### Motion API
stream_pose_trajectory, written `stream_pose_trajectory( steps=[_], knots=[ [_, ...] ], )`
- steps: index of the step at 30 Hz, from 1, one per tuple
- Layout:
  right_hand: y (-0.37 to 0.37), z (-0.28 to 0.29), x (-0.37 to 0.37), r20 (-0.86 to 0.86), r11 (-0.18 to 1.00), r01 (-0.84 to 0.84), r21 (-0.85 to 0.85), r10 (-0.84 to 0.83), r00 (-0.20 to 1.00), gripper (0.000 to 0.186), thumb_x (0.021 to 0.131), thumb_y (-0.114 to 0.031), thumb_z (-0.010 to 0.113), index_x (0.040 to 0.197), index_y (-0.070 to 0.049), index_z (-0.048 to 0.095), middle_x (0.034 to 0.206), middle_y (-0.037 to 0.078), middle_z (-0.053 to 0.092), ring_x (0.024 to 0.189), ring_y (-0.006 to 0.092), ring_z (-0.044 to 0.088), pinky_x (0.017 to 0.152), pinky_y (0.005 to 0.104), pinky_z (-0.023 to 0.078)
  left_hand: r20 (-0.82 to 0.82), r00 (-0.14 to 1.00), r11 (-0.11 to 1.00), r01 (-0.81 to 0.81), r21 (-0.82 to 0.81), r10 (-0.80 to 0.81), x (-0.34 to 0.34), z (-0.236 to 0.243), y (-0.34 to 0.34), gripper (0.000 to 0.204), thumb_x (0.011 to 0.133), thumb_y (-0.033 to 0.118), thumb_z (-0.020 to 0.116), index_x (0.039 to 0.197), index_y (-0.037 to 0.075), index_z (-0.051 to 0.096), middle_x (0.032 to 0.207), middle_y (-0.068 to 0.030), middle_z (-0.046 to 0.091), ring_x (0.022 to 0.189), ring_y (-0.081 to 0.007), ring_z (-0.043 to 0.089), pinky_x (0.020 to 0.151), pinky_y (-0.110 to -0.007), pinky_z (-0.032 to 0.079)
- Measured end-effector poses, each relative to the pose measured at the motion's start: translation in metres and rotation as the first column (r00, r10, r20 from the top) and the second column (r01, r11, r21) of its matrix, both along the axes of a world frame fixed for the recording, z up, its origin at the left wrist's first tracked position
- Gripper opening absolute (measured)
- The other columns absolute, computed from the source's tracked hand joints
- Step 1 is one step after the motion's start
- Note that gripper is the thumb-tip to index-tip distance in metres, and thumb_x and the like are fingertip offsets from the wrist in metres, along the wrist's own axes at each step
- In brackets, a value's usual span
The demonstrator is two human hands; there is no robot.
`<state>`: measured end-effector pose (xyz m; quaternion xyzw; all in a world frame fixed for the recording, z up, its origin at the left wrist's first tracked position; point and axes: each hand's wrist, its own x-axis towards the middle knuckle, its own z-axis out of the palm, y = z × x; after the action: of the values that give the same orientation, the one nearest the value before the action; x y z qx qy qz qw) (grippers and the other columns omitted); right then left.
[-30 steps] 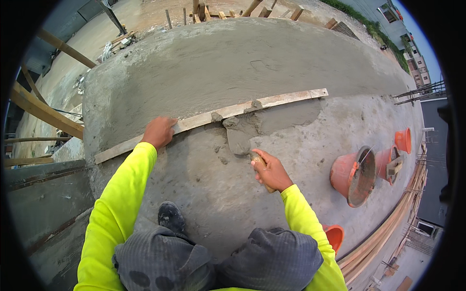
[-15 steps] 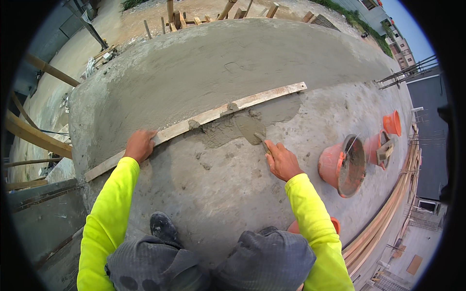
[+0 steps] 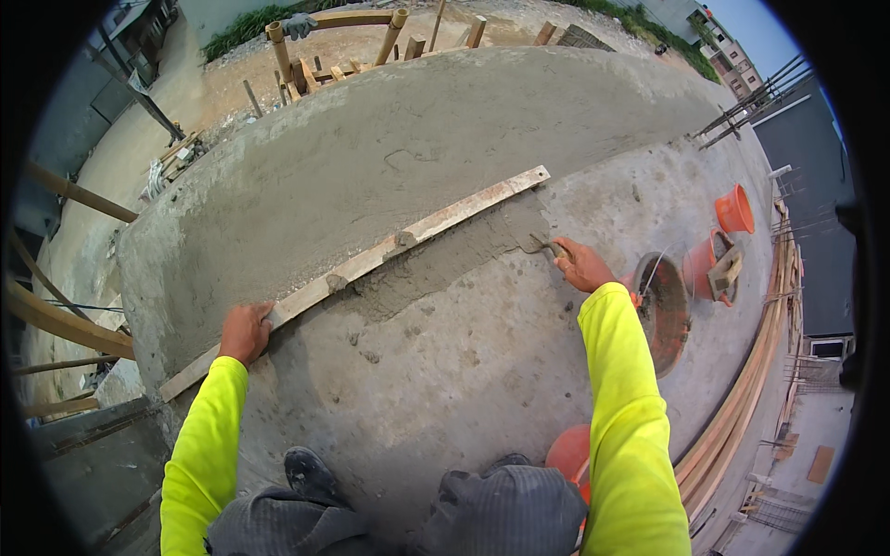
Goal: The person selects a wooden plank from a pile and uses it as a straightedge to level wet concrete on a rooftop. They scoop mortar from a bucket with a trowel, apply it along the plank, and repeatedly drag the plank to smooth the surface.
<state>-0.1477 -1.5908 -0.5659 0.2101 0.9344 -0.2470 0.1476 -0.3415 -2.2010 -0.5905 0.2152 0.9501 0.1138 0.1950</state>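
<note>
Right hand [image 3: 582, 267] grips the trowel [image 3: 554, 247], blade just past its fingers; wet mortar [image 3: 454, 261] lies left of it, along the wooden batten [image 3: 445, 217] under the left hand [image 3: 246, 334] (clasped or merely pinned, can't tell). Spreading seems underway; the next stroke calls for a steady batten.

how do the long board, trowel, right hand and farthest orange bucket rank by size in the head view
1. Long board
2. Right hand and farthest orange bucket, too alike to rank
3. Trowel, blade barely visible

sleeves [image 3: 629, 398] – bright yellow; board [image 3: 464, 213] – pale beige, grey-smeared
</note>
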Motion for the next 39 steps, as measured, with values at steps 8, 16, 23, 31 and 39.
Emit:
stream_pose_trajectory(
  steps=[8,16,23,31,39],
  knots=[
    [0.027,-0.018,0.0,-0.167,0.996,0.057,0.063,-0.045,0.985,0.044,0.093,-0.023,0.062,0.131,-0.002,0.06,0.118,0.027,0.068,0.113,0.0476,0.061,0.098,0.0472,0.048,-0.037,0.998,0.998,0.059,0.017,-0.058,-0.002,0.002,0.002,0.04,0.083,0.009,0.069,0.122,0.005,0.072,0.117,-0.0196,0.071,0.104,-0.0401,0.068,0.097,-0.043,0.053],
    [-0.015,0.011,-0.024,0.016,0.851,0.476,-0.221,-0.485,0.875,0.051,0.097,-0.024,0.057,0.14,0.003,0.052,0.107,0.024,0.069,0.067,0.0253,0.067,0.062,0.0378,0.054,-0.039,0.998,0.996,0.045,0.082,-0.041,-0.004,-0.004,-0.003,0.039,0.082,0.01,0.068,0.12,0.003,0.073,0.114,-0.0223,0.07,0.101,-0.0413,0.069,0.096,-0.042,0.053],
    [-0.116,-0.013,-0.015,-0.01,0.753,0.476,-0.453,-0.539,0.842,0.055,0.1,-0.025,0.056,0.144,0.006,0.046,0.115,0.023,0.067,0.058,0.0215,0.065,0.058,0.0356,0.054,-0.053,0.997,0.998,0.063,0.0,-0.063,-0.003,-0.018,-0.009,0.039,0.087,0.014,0.065,0.125,0.007,0.071,0.116,-0.0206,0.071,0.106,-0.0398,0.066,0.098,-0.046,0.051],
    [-0.258,-0.006,0.002,0.05,0.677,0.389,-0.625,-0.462,0.885,0.057,0.1,-0.025,0.058,0.144,0.008,0.042,0.106,0.023,0.066,0.06,0.0219,0.068,0.059,0.0347,0.056,-0.039,0.997,0.998,0.064,0.021,-0.063,-0.003,-0.014,-0.009,0.039,0.089,0.014,0.063,0.127,0.009,0.07,0.116,-0.02,0.071,0.107,-0.0392,0.066,0.098,-0.047,0.051],
    [-0.354,-0.03,0.02,-0.05,0.74,0.195,-0.644,-0.296,0.954,0.058,0.101,-0.026,0.06,0.145,0.006,0.041,0.095,0.02,0.066,0.059,0.0214,0.066,0.059,0.036,0.055,0.027,0.999,1.0,-0.022,-0.008,0.022,0.0,-0.002,-0.001,0.04,0.085,0.011,0.064,0.124,0.004,0.071,0.118,-0.0218,0.071,0.11,-0.041,0.065,0.099,-0.046,0.05]
  ],
)
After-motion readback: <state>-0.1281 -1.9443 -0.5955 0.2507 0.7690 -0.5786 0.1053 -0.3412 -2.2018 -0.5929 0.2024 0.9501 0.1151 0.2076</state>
